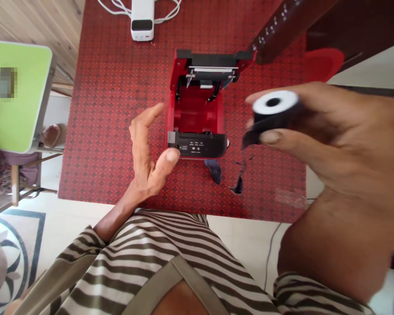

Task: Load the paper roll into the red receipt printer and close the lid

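A red and black receipt printer stands on the table with its lid raised and its red roll bay bare. My left hand is at the printer's left front corner, fingers spread; its thumb tip overlaps the edge of the black button panel, and I cannot tell if it presses there. To the right of the printer, in the air, my right hand grips a paper roll between thumb and fingers. The roll's end face is white with a dark core hole, and its side is wrapped in black. A torn dark strip appears below it.
A dark scrap lies by the printer's front. The table has a red patterned cover. At the back are a white power bank and white cables. A dark brown post-like object stands behind right; a green-topped table is at left.
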`<state>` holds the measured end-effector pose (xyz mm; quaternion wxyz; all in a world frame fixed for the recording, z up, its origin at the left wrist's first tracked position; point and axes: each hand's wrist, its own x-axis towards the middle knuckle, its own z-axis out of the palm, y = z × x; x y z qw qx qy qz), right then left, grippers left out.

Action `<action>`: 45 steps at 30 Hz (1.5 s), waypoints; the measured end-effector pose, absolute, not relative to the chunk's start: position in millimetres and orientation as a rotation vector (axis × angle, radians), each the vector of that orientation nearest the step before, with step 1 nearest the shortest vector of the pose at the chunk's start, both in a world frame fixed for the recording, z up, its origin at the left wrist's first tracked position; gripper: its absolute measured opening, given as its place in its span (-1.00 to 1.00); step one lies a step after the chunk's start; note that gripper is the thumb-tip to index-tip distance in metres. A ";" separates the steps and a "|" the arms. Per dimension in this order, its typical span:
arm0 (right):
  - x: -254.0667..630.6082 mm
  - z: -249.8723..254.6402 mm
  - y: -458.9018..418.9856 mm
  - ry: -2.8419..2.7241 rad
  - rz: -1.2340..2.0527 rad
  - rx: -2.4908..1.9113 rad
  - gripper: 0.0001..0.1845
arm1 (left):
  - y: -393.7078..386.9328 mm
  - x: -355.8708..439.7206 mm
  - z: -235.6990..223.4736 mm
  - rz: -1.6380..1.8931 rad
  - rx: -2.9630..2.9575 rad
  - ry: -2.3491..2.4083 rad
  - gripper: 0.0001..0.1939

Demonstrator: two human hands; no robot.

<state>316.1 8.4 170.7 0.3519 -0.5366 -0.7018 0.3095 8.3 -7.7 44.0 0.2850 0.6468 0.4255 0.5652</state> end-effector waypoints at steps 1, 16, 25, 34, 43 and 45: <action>310.1 167.3 16.1 -1.843 0.853 -1.370 -0.58 | -10.8 6.3 51.3 1.467 1.770 1.113 -0.21; 248.5 101.1 59.9 -2.276 0.405 -1.461 -0.71 | -13.1 4.8 23.9 1.336 2.118 1.191 0.00; 232.4 102.0 80.4 -2.447 0.427 -1.641 -0.71 | -15.4 6.8 37.6 1.205 2.331 1.381 -0.50; 220.9 76.4 84.4 -2.443 0.307 -1.749 -0.73 | -1.9 10.9 52.7 1.172 2.416 1.444 -0.72; 244.7 60.6 95.6 -2.470 0.359 -1.497 -0.72 | -1.7 14.8 65.0 1.113 2.371 1.472 -0.84; 248.6 57.6 98.1 -2.478 0.342 -1.459 -0.73 | -1.1 13.5 67.2 1.081 2.357 1.480 -0.85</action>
